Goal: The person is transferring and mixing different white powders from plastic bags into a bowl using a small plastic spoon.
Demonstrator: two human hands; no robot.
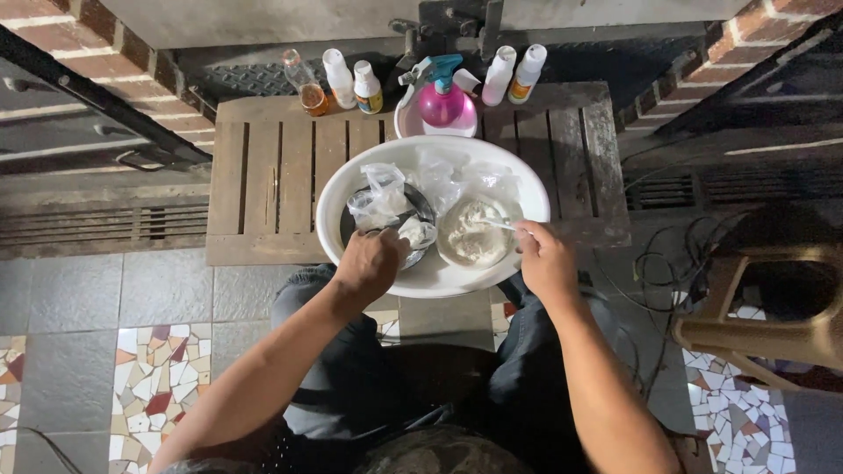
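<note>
Head view: the left hand (369, 263) reaches forward, knuckles up, fingers curled over the near rim of a metal bowl (420, 230) inside the big white basin (338, 197). The right hand (544, 261) pinches a white spoon (493, 224), its tip in a bag of white powder (472, 235). The basin overhangs the near edge of the slatted wooden desk (263, 175); bare slats lie left, bottles (351, 83) line the far edge.
</note>
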